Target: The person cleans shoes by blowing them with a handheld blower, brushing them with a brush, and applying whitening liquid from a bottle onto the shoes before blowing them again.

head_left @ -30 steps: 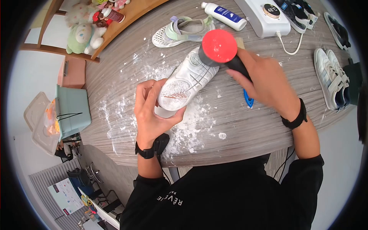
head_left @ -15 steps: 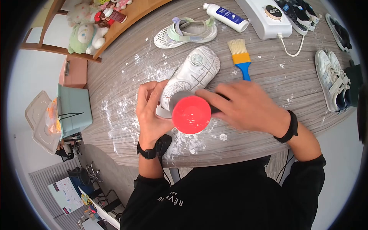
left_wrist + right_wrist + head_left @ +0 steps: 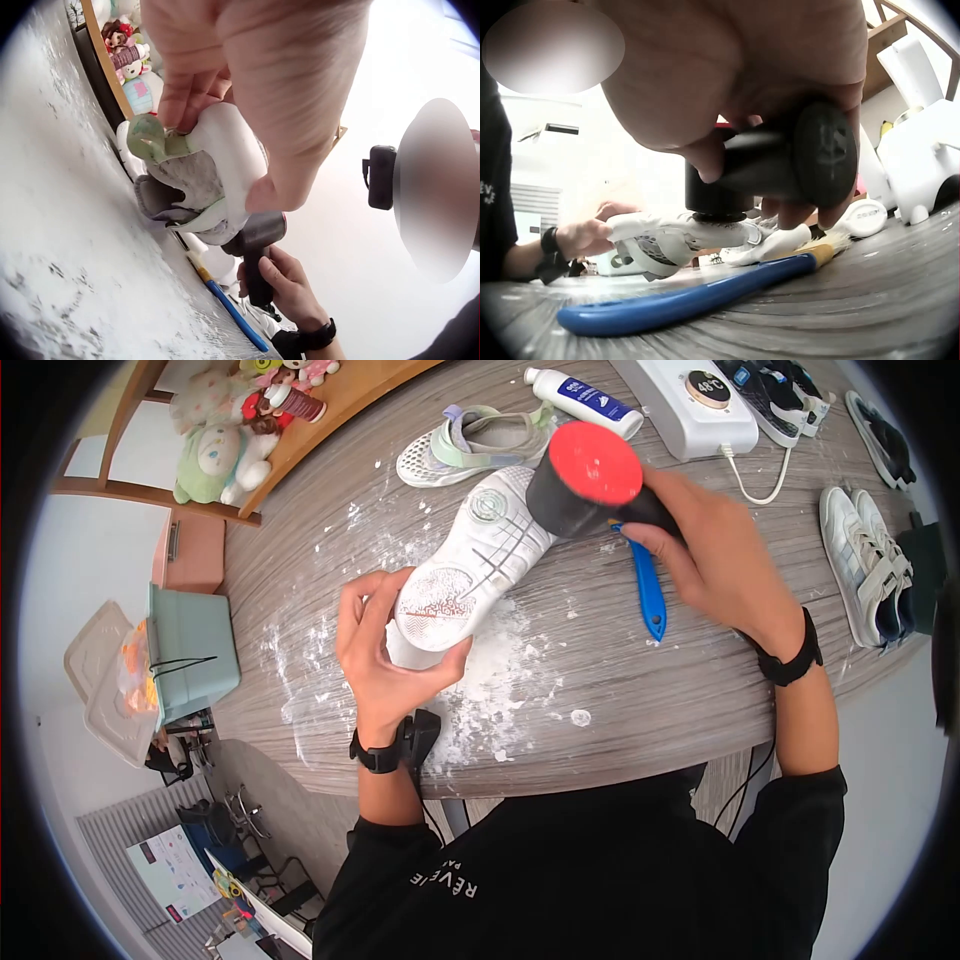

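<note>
In the head view, my left hand (image 3: 385, 650) grips a white shoe (image 3: 470, 565) by one end, its white-smeared sole turned up. The left wrist view shows the same shoe's opening and pale green strap (image 3: 150, 142) facing down to the table. My right hand (image 3: 715, 555) holds the handle of a black pistol-shaped power tool (image 3: 565, 495) with a red end cap. The tool's working end meets the sole, as seen in the right wrist view. Below that hand lies a brush with a blue handle (image 3: 690, 300) and pale bristles (image 3: 836, 244).
White powder (image 3: 500, 700) is spread over the wooden table. The matching shoe (image 3: 475, 445), a white bottle (image 3: 585, 402) and a white box (image 3: 690, 410) with a temperature display stand at the back. A sneaker pair (image 3: 860, 565) sits right, a green bin (image 3: 195, 650) left.
The tool swung from the far part of the sole down to the end near my left hand, then back to the far right edge. The shoe shifted slightly left.
</note>
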A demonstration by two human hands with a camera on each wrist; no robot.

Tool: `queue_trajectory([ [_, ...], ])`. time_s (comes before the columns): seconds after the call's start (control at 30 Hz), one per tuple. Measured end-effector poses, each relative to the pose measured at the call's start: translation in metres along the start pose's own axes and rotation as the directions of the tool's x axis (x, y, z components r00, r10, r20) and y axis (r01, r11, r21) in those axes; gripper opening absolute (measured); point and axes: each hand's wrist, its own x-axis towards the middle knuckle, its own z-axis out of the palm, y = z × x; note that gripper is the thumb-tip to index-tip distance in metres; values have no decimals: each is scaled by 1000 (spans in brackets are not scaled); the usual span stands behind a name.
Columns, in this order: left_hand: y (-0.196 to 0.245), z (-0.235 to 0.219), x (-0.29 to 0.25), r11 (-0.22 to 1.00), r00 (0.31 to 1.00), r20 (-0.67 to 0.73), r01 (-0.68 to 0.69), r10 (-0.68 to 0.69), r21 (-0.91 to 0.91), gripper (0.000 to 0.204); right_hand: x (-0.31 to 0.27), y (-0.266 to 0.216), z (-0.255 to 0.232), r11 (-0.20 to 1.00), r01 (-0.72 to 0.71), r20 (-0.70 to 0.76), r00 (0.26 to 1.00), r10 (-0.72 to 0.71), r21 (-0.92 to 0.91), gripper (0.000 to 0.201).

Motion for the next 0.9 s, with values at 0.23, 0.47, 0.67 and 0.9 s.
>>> queue_trajectory([
  [0.23,10,-6,-3,974,980,76,-194,186,119,69,8,-5,-8,956,-150,-69,983,172,253,41],
  [0.47,8,-3,-3,964,968,45,-251,248,89,71,5,-11,2,954,104,-132,989,-69,282,44],
  [0.67,4,-1,-5,955,958,101,-279,270,95,71,7,-3,4,966,-27,-106,993,56,258,41],
  [0.9,0,1,-3,959,963,92,-262,253,109,70,8,-10,-1,927,-57,-63,994,87,371,39],
])
